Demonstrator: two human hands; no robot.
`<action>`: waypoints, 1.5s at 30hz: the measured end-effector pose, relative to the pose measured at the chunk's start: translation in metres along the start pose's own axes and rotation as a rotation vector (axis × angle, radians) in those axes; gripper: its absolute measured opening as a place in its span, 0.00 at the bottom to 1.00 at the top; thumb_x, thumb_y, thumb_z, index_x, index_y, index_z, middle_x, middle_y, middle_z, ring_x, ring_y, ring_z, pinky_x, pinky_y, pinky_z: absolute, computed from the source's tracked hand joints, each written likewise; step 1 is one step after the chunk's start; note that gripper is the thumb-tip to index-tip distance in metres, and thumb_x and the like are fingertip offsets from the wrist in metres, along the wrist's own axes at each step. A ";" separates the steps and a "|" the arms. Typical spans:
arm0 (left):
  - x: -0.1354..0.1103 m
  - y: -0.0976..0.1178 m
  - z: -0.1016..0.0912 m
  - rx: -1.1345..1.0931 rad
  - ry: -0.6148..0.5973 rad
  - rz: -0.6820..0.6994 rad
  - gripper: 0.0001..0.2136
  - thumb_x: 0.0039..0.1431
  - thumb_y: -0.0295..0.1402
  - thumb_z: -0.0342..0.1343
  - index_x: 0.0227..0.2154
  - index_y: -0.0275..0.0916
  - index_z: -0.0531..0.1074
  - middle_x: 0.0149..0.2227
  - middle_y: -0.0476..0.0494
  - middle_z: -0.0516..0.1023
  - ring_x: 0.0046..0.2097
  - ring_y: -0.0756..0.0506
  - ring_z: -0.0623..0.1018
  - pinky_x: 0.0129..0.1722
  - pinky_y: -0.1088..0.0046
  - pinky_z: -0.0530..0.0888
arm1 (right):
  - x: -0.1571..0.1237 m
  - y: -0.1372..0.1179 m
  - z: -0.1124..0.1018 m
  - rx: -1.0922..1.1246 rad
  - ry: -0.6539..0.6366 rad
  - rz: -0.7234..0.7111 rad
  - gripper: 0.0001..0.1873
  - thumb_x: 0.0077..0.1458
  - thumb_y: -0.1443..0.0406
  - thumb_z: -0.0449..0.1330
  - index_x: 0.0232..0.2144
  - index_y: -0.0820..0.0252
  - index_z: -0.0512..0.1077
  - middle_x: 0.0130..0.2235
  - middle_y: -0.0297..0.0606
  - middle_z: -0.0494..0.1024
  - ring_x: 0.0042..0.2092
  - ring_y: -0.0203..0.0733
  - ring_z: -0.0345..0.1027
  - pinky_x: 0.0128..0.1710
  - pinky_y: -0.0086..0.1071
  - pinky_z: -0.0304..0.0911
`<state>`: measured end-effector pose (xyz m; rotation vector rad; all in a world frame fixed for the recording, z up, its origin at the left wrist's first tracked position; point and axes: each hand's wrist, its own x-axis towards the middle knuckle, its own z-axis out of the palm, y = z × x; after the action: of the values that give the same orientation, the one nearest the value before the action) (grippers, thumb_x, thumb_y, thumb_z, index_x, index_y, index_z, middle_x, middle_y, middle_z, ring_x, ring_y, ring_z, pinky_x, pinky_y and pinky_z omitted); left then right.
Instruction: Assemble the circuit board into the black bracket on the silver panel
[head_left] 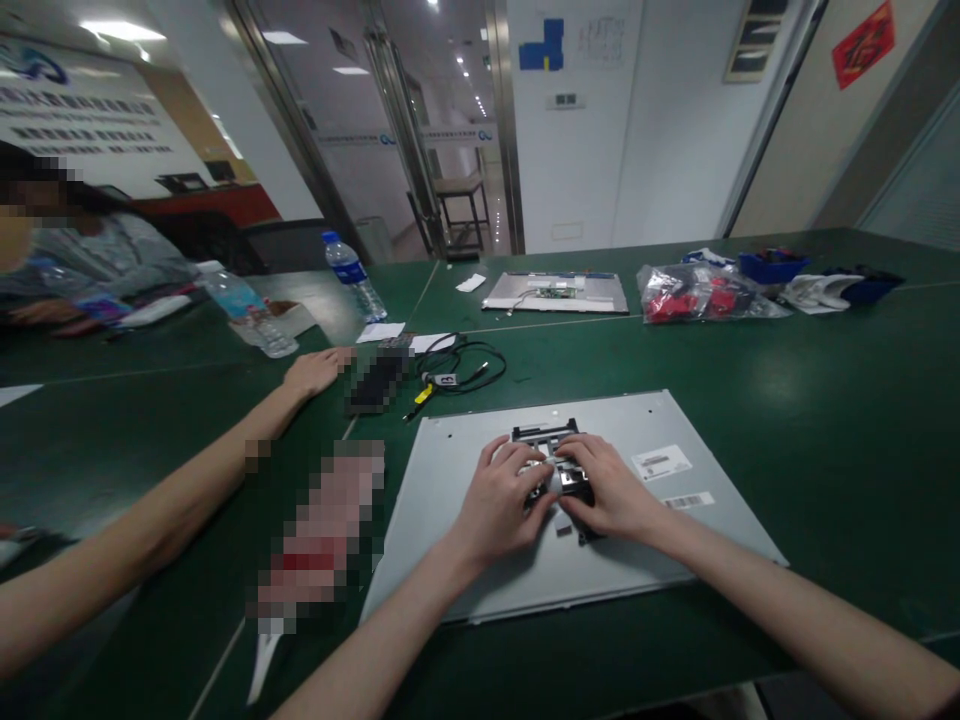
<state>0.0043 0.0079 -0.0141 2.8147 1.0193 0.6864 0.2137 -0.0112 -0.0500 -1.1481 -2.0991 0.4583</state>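
Note:
A flat grey metal panel [457, 570], which looks like the back of a display screen, lies on the green table before me. In its middle sits a black bracket [551, 428] with silvery parts, mostly covered by my fingers. My left hand [510, 495] has its fingers curled over the bracket's left side, thumb toward the middle. From the right, my right hand [609, 490] grips the bracket's other side between thumb and fingers. The two hands nearly touch at the fingertips. Two white labels [661, 462] are stuck on the panel right of my right hand.
Another person's hand [319, 373] rests at left, near a blurred dark device [379, 380]. Behind the panel lie a coiled black cable [480, 375], a second panel [555, 292] and a plastic bag of red items [705, 295]. Water bottles [352, 275] stand at the back left.

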 end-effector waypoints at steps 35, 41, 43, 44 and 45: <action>0.000 0.000 0.001 0.036 -0.051 0.013 0.11 0.62 0.34 0.55 0.47 0.43 0.74 0.47 0.42 0.75 0.51 0.39 0.72 0.59 0.47 0.61 | 0.000 0.001 -0.005 -0.022 -0.024 0.006 0.26 0.55 0.66 0.61 0.55 0.57 0.62 0.54 0.46 0.68 0.57 0.51 0.60 0.57 0.48 0.58; 0.000 0.000 0.001 0.037 -0.073 0.006 0.12 0.61 0.35 0.56 0.48 0.43 0.73 0.47 0.42 0.75 0.51 0.39 0.72 0.59 0.47 0.61 | 0.000 0.002 -0.005 -0.017 -0.041 0.013 0.28 0.54 0.66 0.62 0.56 0.56 0.62 0.54 0.46 0.68 0.58 0.52 0.60 0.57 0.50 0.59; 0.000 0.000 0.001 0.041 -0.085 0.001 0.12 0.61 0.35 0.55 0.48 0.43 0.73 0.47 0.42 0.74 0.51 0.39 0.71 0.59 0.47 0.61 | 0.000 0.001 -0.006 -0.019 -0.044 0.006 0.28 0.54 0.66 0.62 0.56 0.56 0.61 0.55 0.47 0.68 0.58 0.52 0.60 0.57 0.50 0.58; -0.001 0.000 0.001 0.041 -0.089 -0.001 0.12 0.61 0.35 0.55 0.48 0.43 0.73 0.48 0.42 0.74 0.51 0.39 0.71 0.59 0.47 0.60 | 0.000 0.001 -0.006 -0.022 -0.045 0.002 0.28 0.54 0.66 0.62 0.56 0.56 0.61 0.55 0.47 0.67 0.58 0.52 0.60 0.57 0.50 0.58; -0.001 0.000 0.001 0.040 -0.090 -0.001 0.12 0.61 0.35 0.56 0.48 0.43 0.73 0.48 0.42 0.74 0.51 0.39 0.71 0.59 0.47 0.60 | -0.001 0.001 -0.007 -0.026 -0.047 -0.003 0.28 0.54 0.66 0.62 0.56 0.56 0.61 0.55 0.47 0.67 0.58 0.52 0.60 0.57 0.50 0.58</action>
<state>0.0044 0.0071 -0.0154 2.8496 1.0300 0.5403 0.2191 -0.0113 -0.0460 -1.1590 -2.1529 0.4614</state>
